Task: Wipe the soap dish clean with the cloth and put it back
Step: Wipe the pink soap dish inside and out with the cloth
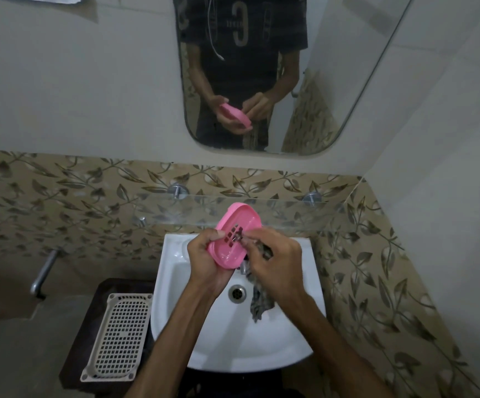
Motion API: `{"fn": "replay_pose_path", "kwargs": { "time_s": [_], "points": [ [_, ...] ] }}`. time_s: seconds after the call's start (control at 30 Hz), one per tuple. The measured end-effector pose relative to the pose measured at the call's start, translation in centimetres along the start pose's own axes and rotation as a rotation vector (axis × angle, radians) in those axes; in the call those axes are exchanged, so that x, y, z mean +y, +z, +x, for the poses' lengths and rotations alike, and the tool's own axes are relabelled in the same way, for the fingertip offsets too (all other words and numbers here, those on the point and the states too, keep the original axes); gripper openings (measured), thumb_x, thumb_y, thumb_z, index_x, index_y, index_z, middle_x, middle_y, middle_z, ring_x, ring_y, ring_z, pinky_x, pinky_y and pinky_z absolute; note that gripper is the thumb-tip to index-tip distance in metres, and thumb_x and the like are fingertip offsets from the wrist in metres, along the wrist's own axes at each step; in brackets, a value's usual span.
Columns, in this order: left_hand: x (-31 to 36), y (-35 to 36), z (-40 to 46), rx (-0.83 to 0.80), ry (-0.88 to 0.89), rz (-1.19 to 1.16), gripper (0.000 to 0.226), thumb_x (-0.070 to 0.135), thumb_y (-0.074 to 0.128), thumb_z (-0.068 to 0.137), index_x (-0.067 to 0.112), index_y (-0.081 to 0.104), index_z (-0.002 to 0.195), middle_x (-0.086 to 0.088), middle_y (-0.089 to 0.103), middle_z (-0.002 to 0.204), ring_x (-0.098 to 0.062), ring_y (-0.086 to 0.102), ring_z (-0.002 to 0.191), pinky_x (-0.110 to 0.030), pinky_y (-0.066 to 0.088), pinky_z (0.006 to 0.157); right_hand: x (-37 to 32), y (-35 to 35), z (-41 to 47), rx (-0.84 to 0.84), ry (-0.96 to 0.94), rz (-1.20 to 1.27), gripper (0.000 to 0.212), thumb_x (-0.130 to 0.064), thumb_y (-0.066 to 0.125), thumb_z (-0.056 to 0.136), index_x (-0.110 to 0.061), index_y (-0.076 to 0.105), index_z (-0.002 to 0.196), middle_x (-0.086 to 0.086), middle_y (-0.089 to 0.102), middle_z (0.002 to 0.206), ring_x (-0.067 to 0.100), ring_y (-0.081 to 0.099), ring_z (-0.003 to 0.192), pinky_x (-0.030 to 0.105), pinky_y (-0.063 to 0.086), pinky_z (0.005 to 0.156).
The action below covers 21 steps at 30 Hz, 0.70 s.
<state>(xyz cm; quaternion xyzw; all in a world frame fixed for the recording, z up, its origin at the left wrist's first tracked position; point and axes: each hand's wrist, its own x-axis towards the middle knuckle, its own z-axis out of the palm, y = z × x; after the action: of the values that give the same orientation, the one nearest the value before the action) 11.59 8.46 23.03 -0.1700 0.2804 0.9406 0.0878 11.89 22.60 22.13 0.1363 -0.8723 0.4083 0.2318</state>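
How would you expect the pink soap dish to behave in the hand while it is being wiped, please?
The pink soap dish probably stays rigid: it keeps its oval shape in the left hand. It seems light, since one hand holds it tilted. Its smooth plastic may be slippery as the right hand rubs the cloth on it.

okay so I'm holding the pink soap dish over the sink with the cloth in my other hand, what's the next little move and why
Probably draw the cloth across the slotted middle of the soap dish. The right hand has it bunched at the slots, the left hand holds the dish tilted over the sink, and the far end looks untouched.
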Motion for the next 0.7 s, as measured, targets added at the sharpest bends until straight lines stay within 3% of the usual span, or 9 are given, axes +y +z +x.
{"fn": "replay_pose_path", "kwargs": {
  "time_s": [0.07,0.2,0.33,0.4,0.47,0.53,0.63,0.7],
  "points": [
    [-0.1,0.2,0.1,-0.014,0.005,0.004,0.035,0.011,0.057,0.064,-0.004,0.077,0.089,-0.022,0.066,0.091,-0.031,0.064,0.08,-0.035,0.056,0.073,0.0,0.0,0.5,0.052,0.059,-0.004,0.019,-0.01,0.084,0.084,-0.017,0.082,0.101,-0.005,0.08,0.098,0.004,0.072,0.087,0.029,0.061,0.08],
    [0.1,-0.4,0.3,0.018,-0.023,0.03,0.057,0.015,0.061,0.058,-0.009,0.069,0.109,-0.034,0.065,0.106,-0.045,0.065,0.096,-0.049,0.048,0.094,-1.1,0.4,-1.8,-0.146,0.023,0.083,0.02,-0.01,0.082,0.083,-0.02,0.083,0.1,-0.007,0.081,0.097,0.001,0.073,0.086,0.027,0.061,0.081],
    [-0.4,0.0,0.5,0.025,0.013,-0.014,0.035,0.009,0.06,0.059,-0.005,0.066,0.091,-0.022,0.061,0.093,-0.033,0.062,0.078,-0.035,0.055,0.067,0.6,0.6,0.1,0.049,0.094,0.03,0.018,-0.01,0.087,0.081,-0.017,0.082,0.097,-0.006,0.079,0.092,-0.003,0.067,0.081,0.021,0.058,0.076],
    [-0.4,-0.4,0.4,0.012,0.01,-0.006,0.036,0.011,0.056,0.064,-0.005,0.066,0.095,-0.024,0.065,0.094,-0.034,0.066,0.078,-0.036,0.056,0.069,-0.1,1.0,-0.8,-0.031,0.109,0.044,0.02,-0.005,0.086,0.079,-0.019,0.082,0.093,-0.009,0.078,0.09,-0.006,0.066,0.079,0.014,0.054,0.074],
    [-0.2,-0.8,0.4,0.022,-0.011,0.027,0.045,0.014,0.052,0.067,-0.008,0.067,0.103,-0.032,0.067,0.1,-0.041,0.068,0.086,-0.042,0.052,0.081,-0.6,1.2,-1.9,-0.15,0.055,0.076,0.02,-0.004,0.084,0.079,-0.019,0.083,0.092,-0.009,0.079,0.09,-0.003,0.069,0.079,0.02,0.058,0.074],
    [-0.2,-0.5,0.4,0.035,-0.001,0.035,0.045,0.012,0.054,0.065,-0.008,0.064,0.104,-0.03,0.062,0.102,-0.038,0.063,0.084,-0.04,0.05,0.076,0.3,1.0,-0.9,-0.09,0.046,0.066,0.017,-0.009,0.085,0.08,-0.019,0.083,0.094,-0.007,0.08,0.09,0.002,0.071,0.078,0.028,0.06,0.073],
    [-0.5,-0.1,0.7,0.045,0.013,0.012,0.038,0.01,0.055,0.064,-0.007,0.063,0.098,-0.023,0.064,0.09,-0.03,0.064,0.075,-0.033,0.056,0.065,1.2,0.8,0.5,0.058,0.105,0.027,0.015,-0.012,0.087,0.081,-0.018,0.083,0.094,-0.007,0.079,0.09,0.001,0.07,0.079,0.029,0.06,0.073],
    [-0.4,-0.6,0.6,0.048,0.002,0.04,0.045,0.013,0.054,0.065,-0.008,0.064,0.104,-0.029,0.065,0.097,-0.036,0.066,0.082,-0.037,0.054,0.071,0.4,1.3,-0.9,-0.052,0.083,0.053,0.016,-0.009,0.084,0.081,-0.02,0.083,0.093,-0.008,0.079,0.091,0.001,0.071,0.078,0.029,0.061,0.072]
  ]
}}
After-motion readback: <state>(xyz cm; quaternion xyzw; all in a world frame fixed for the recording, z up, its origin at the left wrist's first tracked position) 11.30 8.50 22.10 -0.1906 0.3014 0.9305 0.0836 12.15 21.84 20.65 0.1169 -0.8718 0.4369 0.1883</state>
